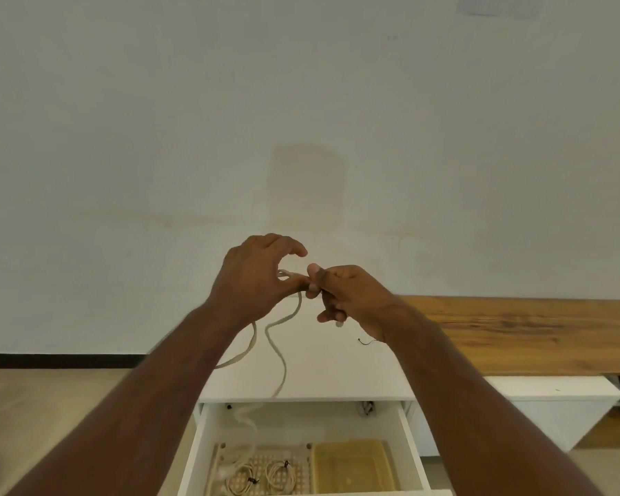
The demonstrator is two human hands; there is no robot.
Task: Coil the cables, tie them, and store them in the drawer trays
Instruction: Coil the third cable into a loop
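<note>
- A pale wall (301,102) fills the view behind and above the two raised hands, with a sheet of paper (498,5) far up and to the right of the grip (its print too blurred to read).
- A beige floor (68,406) lies low to the left of the grip, edged by a dark baseboard (51,360).
- A wooden bench top (534,334) runs off to the right of the grip, level with the right forearm.
- A white cabinet (319,374) stands directly below the hands; its drawer (410,442) is pulled out beneath them.
- In the drawer, down and left of the grip, a perforated tray (301,463) holds two tied coils (280,476); beside it on the right sits a clear yellowish tray (351,467).
- The cream cable (278,356) is pinched between both hands and hangs in loops down into the drawer.
- The left hand (255,281) pinches the cable with curled fingers; the right hand (348,295) grips its end, touching the left thumb.
- A thin black tie (364,341) dangles just under the right hand.
</note>
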